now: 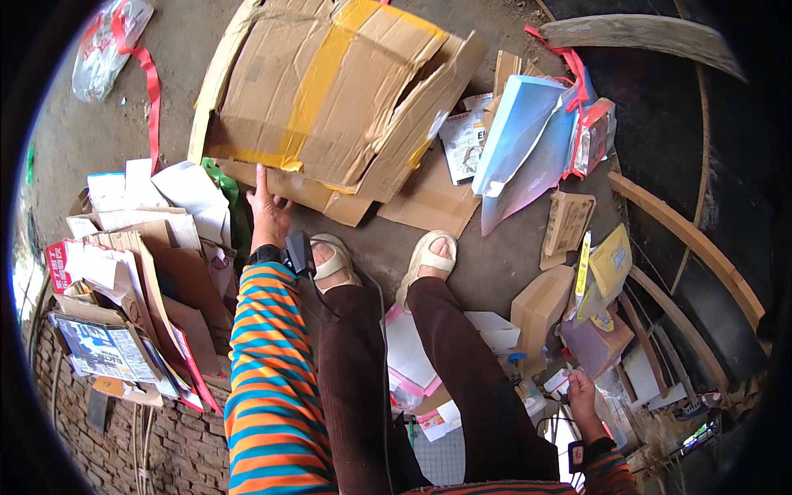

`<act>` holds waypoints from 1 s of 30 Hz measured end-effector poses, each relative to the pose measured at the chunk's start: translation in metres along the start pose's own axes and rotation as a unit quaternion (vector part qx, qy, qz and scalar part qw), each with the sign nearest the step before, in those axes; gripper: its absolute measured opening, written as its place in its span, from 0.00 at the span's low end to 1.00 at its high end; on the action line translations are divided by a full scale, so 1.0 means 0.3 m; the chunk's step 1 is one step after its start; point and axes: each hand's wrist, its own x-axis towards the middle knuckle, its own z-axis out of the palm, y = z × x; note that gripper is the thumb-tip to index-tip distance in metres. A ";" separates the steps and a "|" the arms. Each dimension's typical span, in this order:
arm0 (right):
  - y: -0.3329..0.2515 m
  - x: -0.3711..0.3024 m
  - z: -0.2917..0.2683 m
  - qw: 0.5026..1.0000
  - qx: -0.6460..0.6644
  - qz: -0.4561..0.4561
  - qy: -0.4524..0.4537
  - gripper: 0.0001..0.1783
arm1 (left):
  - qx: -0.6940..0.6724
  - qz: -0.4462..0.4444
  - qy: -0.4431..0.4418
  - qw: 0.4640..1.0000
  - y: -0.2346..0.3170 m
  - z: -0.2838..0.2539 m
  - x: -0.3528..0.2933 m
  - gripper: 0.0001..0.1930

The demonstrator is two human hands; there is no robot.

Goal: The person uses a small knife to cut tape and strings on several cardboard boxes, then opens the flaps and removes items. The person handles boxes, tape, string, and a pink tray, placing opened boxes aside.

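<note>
A large cardboard box [330, 99], banded with yellow tape, lies tilted on the ground ahead of me. My left hand [269, 216] reaches to its near edge, fingers stretched out; the index fingertip is at the lower flap, though firm contact cannot be made out. Low on the right, my right hand [583, 398] is closed round a small white and red thing [557, 382], too small to name. Beside that hand sit a purple-brown carton [597, 340] and a brown carton [542, 309].
At left stands a bundle of folded cardboard and paper [157, 280]. A blue-pink folded sheet [528, 148] with red ribbon leans at upper right. Wooden strips [693, 247] curve along the right. A plastic bag [107, 58] lies at upper left; pink-white packaging [412, 355] is under my legs.
</note>
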 end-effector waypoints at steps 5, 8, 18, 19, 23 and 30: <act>-0.395 0.150 0.085 0.965 -0.137 -0.212 0.069 0.11 | -0.139 -0.046 -0.175 0.974 -0.056 -0.062 0.022 0.27; -0.784 0.255 0.190 0.926 -0.144 -0.345 0.048 0.16 | -0.169 -0.059 -0.247 0.952 -0.073 -0.047 0.005 0.17; -1.779 0.472 0.873 0.757 -0.158 -0.623 0.114 0.18 | -0.206 -0.014 -0.252 0.945 -0.083 0.028 -0.220 0.21; -1.774 0.450 0.904 0.786 -0.216 -0.570 0.106 0.18 | -0.203 0.009 -0.268 0.942 -0.085 0.025 -0.271 0.22; -1.641 0.247 0.846 0.732 -0.228 -0.605 0.215 0.22 | -0.272 0.049 -0.307 0.911 -0.088 0.010 -0.530 0.22; -1.530 -0.409 0.544 0.639 -0.232 -0.704 0.206 0.31 | -0.411 0.027 -0.364 0.835 -0.063 -0.191 -1.131 0.27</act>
